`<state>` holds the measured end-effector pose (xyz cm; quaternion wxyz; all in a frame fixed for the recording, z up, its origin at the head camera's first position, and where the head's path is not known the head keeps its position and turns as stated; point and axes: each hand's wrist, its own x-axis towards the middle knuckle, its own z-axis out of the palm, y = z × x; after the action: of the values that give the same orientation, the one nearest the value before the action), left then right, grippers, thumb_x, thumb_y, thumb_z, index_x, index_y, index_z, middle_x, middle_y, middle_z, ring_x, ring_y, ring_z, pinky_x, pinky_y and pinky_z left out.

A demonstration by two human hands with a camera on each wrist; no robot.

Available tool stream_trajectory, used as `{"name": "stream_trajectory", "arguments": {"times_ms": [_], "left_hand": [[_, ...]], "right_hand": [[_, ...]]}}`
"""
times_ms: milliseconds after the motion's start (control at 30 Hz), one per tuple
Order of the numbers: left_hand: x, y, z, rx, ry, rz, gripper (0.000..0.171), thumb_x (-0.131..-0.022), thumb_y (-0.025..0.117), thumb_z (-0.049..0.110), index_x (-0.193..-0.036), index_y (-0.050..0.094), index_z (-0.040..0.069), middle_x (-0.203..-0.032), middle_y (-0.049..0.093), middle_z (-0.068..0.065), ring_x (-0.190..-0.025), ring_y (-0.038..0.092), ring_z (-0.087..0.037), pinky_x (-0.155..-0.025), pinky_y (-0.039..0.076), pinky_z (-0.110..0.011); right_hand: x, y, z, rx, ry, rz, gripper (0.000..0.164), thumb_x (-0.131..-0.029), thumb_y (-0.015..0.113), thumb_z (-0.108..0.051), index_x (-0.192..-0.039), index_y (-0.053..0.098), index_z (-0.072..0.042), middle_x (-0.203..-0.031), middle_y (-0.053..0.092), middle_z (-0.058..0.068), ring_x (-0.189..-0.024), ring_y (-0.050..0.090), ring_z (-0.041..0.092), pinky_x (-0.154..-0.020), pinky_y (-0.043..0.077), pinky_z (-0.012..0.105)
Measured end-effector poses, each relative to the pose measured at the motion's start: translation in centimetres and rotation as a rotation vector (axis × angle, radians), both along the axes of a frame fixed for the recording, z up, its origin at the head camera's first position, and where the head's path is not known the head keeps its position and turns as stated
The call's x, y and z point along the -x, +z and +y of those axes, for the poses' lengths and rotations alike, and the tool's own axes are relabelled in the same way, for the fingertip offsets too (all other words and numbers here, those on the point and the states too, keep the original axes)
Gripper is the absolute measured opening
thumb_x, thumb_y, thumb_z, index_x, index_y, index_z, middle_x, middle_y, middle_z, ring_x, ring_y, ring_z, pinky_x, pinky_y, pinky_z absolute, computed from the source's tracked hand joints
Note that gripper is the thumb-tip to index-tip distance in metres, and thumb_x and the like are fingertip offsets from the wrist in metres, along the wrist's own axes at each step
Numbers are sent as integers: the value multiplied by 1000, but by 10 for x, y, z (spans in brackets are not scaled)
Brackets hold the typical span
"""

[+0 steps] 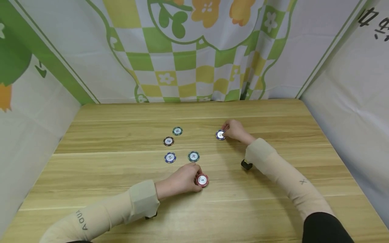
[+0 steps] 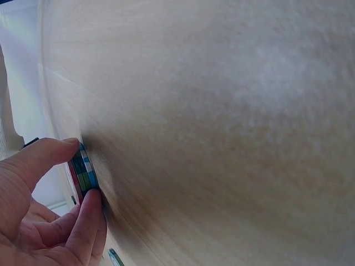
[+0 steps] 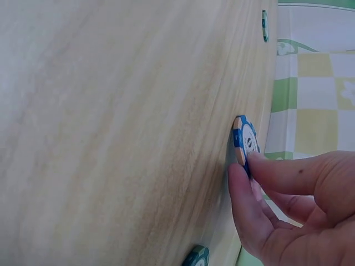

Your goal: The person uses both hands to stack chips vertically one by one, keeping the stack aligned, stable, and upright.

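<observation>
My left hand [image 1: 183, 180] grips a small stack of poker chips with thumb and fingers on opposite edges. On top of the stack is a red chip [image 1: 202, 180] marked 5; blue and green chip edges [image 2: 84, 169] show in the left wrist view. Farther back on the right, my right hand [image 1: 235, 131] pinches a blue-and-white poker chip [image 1: 220, 134] by its near edge. In the right wrist view this chip [image 3: 248, 138] is tilted slightly off the tabletop, thumb on its face.
Loose chips lie on the wooden table [image 1: 106, 189]: a green one [image 1: 177, 131], a black one [image 1: 168, 141], a blue one [image 1: 170, 157] and a dark green one [image 1: 193, 156] just beyond my left hand. A patterned curtain [image 1: 194, 77] hangs along the back edge.
</observation>
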<state>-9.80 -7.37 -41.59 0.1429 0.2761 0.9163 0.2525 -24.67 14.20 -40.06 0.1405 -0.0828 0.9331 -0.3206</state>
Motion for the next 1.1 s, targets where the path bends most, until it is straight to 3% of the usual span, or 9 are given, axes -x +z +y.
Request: {"name": "stream_trajectory", "arguments": {"times_ms": [267, 400, 433, 500, 633, 667, 767, 1100], "left_hand": [[0, -1, 0, -9, 3, -16, 32, -64, 77, 15, -87, 58, 5, -83, 52, 1, -72, 49, -8, -62, 44, -19], [0, -1, 0, -11, 2, -12, 31, -64, 77, 15, -87, 58, 5, -82, 52, 1, -71, 49, -8, -62, 44, -20], [0, -1, 0, -11, 2, -10, 31, -64, 77, 15, -87, 58, 5, -82, 52, 1, -71, 49, -8, -62, 44, -20], [0, 0, 0, -14, 2, -8, 31, -64, 77, 15, -87, 58, 5, -82, 52, 1, -71, 49, -8, -62, 43, -20], [0, 0, 0, -10, 1, -4, 32, -64, 77, 15, -87, 58, 5, -81, 52, 1, -71, 48, -8, -62, 43, -20], [0, 0, 0, -9, 0, -3, 32, -64, 77, 15, -87, 58, 5, -81, 52, 1, -71, 48, -8, -62, 43, -20], [0, 1, 0, -8, 0, -5, 33, -63, 78, 15, -87, 58, 5, -81, 52, 1, -71, 48, -9, -63, 43, -21], [0, 2, 0, -1, 3, -13, 34, -63, 78, 16, -88, 58, 4, -82, 52, 0, -72, 49, -9, -63, 43, -21]], "right_hand": [[-4, -2, 2, 237, -77, -228, 22, -79, 51, 12, -101, 56, 13, -88, 55, 15, -67, 56, 15, -67, 53, 29], [1, -13, 6, 296, -53, -302, 22, -79, 51, 14, -100, 57, 13, -90, 58, 20, -69, 59, 17, -68, 53, 30], [8, -26, 11, 359, -12, -315, 20, -77, 54, 14, -97, 59, 12, -87, 59, 19, -68, 59, 18, -65, 53, 29], [9, -30, 13, 385, 14, -343, 20, -77, 56, 13, -97, 59, 11, -87, 61, 20, -69, 61, 20, -65, 53, 29], [0, -24, 13, 396, 39, -376, 21, -80, 56, 11, -102, 57, 13, -91, 61, 22, -72, 62, 20, -68, 53, 29], [-9, -11, 8, 346, 13, -380, 23, -82, 53, 12, -105, 55, 15, -94, 60, 23, -75, 62, 20, -71, 53, 30], [-18, -4, 5, 356, 28, -379, 24, -83, 51, 13, -106, 52, 18, -92, 59, 21, -72, 60, 17, -69, 53, 28], [-35, 6, -2, 306, 58, -368, 20, -82, 56, 10, -102, 57, 14, -85, 57, 14, -69, 57, 15, -68, 53, 29]]}}
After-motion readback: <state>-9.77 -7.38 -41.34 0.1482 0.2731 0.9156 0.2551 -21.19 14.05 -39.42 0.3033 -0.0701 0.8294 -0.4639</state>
